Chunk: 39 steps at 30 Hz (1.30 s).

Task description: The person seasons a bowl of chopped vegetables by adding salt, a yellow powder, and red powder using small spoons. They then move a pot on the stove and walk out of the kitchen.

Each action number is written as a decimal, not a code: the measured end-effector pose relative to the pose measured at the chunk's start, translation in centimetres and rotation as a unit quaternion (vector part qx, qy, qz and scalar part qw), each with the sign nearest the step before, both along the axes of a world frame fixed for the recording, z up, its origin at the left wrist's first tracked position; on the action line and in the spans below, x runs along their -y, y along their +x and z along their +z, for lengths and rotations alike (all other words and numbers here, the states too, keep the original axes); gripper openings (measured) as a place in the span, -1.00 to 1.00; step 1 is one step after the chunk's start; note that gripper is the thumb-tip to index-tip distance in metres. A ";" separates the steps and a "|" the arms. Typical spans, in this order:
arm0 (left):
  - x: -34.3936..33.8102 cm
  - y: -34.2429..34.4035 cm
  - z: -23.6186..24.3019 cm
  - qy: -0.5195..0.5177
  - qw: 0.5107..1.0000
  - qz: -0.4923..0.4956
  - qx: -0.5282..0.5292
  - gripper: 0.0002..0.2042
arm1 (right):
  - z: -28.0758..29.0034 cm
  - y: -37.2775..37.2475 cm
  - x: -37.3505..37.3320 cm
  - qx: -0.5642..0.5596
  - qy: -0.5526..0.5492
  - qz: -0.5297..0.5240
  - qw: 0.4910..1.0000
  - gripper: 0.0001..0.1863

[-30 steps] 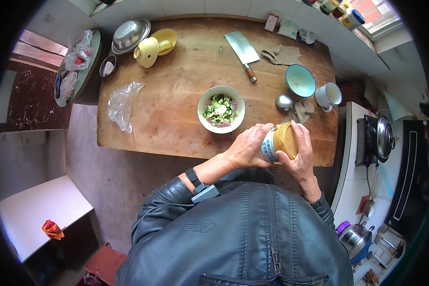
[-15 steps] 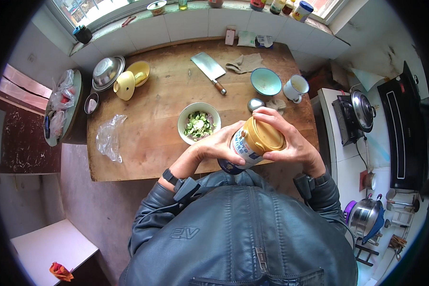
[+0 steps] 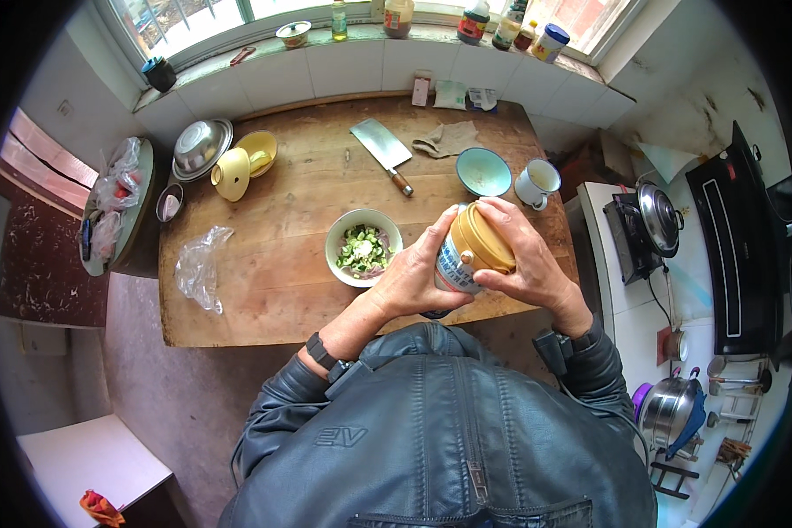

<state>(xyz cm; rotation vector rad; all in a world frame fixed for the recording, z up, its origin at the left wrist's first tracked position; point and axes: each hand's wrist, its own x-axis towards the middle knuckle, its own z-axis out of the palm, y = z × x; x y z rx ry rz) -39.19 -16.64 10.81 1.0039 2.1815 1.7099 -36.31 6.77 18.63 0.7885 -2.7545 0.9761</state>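
Observation:
Both of my hands are wrapped round a can [image 3: 458,264] with a gold plastic lid and a blue and white label, held tilted above the table's near edge. My left hand [image 3: 414,277] grips its left side, thumb up near the lid. My right hand [image 3: 532,268] grips the lid and right side, fingers over the top. Just beyond, to the left, a white bowl [image 3: 363,246] holds chopped green vegetables and pale pink pieces.
On the wooden table [image 3: 273,299] are a cleaver [image 3: 378,147], yellow bowls [image 3: 231,174], steel bowls [image 3: 196,143], a turquoise bowl [image 3: 483,170], an enamel mug [image 3: 537,181], a cloth [image 3: 449,136] and a plastic bag [image 3: 200,268]. A stove [image 3: 629,236] stands right; jars [image 3: 473,25] line the windowsill.
The can has been turned and moved slightly left. My left hand has shifted its grip up toward the lid. The view has tilted up, showing more of the windowsill.

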 end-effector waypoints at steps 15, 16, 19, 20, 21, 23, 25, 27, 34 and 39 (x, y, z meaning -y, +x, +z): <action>1.4 0.5 -2.5 0.054 0.997 0.000 -0.052 0.23 | -1.0 0.9 -1.0 0.218 -0.451 -0.039 0.865 -0.18; 1.8 0.6 -2.9 0.048 0.998 0.008 -0.038 0.24 | -1.4 1.2 -1.1 0.256 -0.543 -0.039 0.798 -0.21; 3.3 0.8 -4.4 0.073 0.997 0.034 -0.016 0.27 | -4.3 0.9 -2.0 0.290 -0.602 -0.076 0.740 -0.22; 3.9 0.8 -4.9 0.083 0.996 0.043 -0.016 0.27 | -6.0 0.8 -2.3 0.308 -0.631 -0.081 0.707 -0.23; 4.5 1.2 -5.3 0.106 0.993 0.046 0.023 0.23 | -8.2 0.8 -2.6 0.338 -0.678 -0.103 0.644 -0.27; 5.8 1.6 -5.9 0.073 0.993 0.087 -0.032 0.13 | -13.1 0.4 -3.4 0.413 -0.680 -0.186 0.576 -0.29; 6.6 2.4 -6.1 0.061 0.990 0.116 -0.055 0.09 | -18.2 0.5 -4.2 0.490 -0.667 -0.250 0.502 -0.31; 7.2 2.7 -5.9 0.054 0.986 0.139 -0.072 0.07 | -22.6 0.7 -4.9 0.541 -0.633 -0.277 0.479 -0.31; 7.3 2.3 -5.7 0.011 0.975 0.192 -0.109 0.03 | -30.7 -0.6 -6.0 0.656 -0.434 -0.337 0.518 -0.21; 7.3 2.1 -6.5 -0.035 0.969 0.221 -0.108 -0.02 | -34.0 -1.8 -6.5 0.611 -0.318 -0.399 0.605 -0.16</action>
